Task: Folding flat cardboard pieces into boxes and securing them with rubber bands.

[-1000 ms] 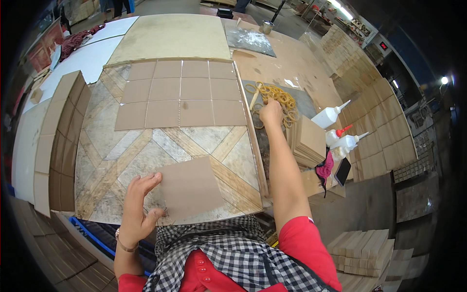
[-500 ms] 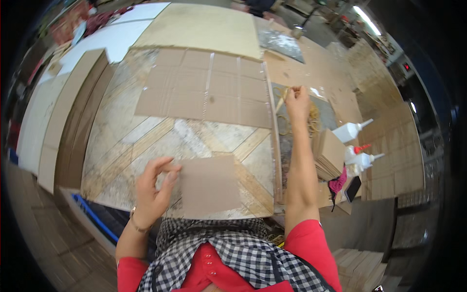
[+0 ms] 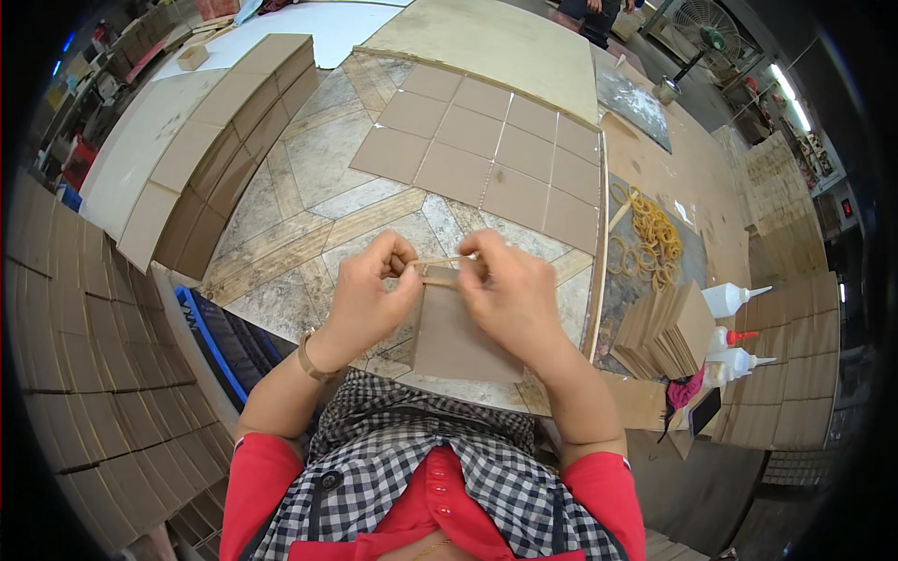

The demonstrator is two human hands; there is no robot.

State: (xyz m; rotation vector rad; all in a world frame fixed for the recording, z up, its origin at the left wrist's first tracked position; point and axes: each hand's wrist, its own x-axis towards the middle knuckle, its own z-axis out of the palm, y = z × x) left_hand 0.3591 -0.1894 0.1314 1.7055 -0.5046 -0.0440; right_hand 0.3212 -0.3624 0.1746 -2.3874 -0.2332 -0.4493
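Observation:
Both hands meet above a brown square board point(image 3: 458, 337) at the near edge of the table. A tan rubber band point(image 3: 440, 263) is stretched between them, across the board's far end. My left hand point(image 3: 369, 292) pinches one end of the band with curled fingers. The other end is in my right hand point(image 3: 510, 292), whose fingers are slightly blurred and hang over the board's upper right corner. Whether the board is single or a thin stack, I cannot tell.
A pile of rubber bands point(image 3: 655, 234) lies on a grey sheet at the right. Beside it stand a stack of square boards point(image 3: 666, 332) and white squeeze bottles point(image 3: 734, 299). Boards in a grid point(image 3: 496, 140) lie ahead. Brown blocks point(image 3: 210, 159) line the left.
My right hand has come from the rubber band pile to the board, bringing a band. My left hand has moved up and now grips it too. The view has shifted.

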